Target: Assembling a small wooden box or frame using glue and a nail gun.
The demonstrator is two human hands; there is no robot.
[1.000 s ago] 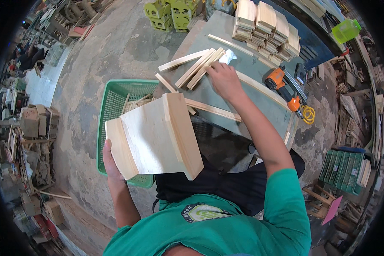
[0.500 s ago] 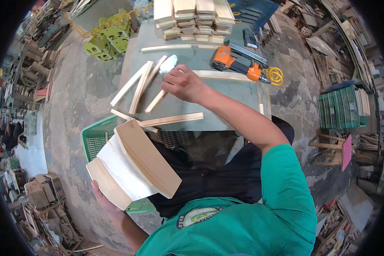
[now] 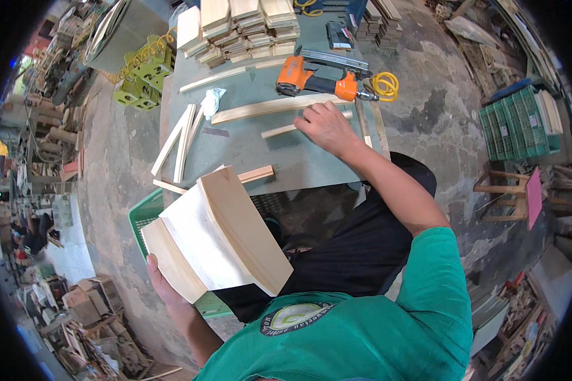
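**Entry: Bench stage, wooden assembly and loose slats**

Workbench (image 3: pixel 267 152) — grey-green top, the largest item, was set before the seated person. Stacked boards (image 3: pixel 241 25) were ranged along its far edge, with an orange nail gun (image 3: pixel 318 81) just in front of them.

Wooden assembly (image 3: pixel 216 238) — a pale panel flanked by two thicker boards — was held off the bench over the lap, gripped from beneath at its lower left corner by the left hand (image 3: pixel 162 279). Its long axis ran from lower left to upper right, the far end pointing toward the bench edge, beside a short offcut (image 3: pixel 255 173).

Long slat (image 3: pixel 270 106) lay nearly crosswise on the bench. A shorter slat (image 3: pixel 286 129) lay just below it, and the right hand (image 3: pixel 327 127) was laid on its near end, fingers curled down; a full grasp cannot be told.

Step judged: selection of a slat for the assembly. The next move would call for a firm pinch and alignment against a board edge.
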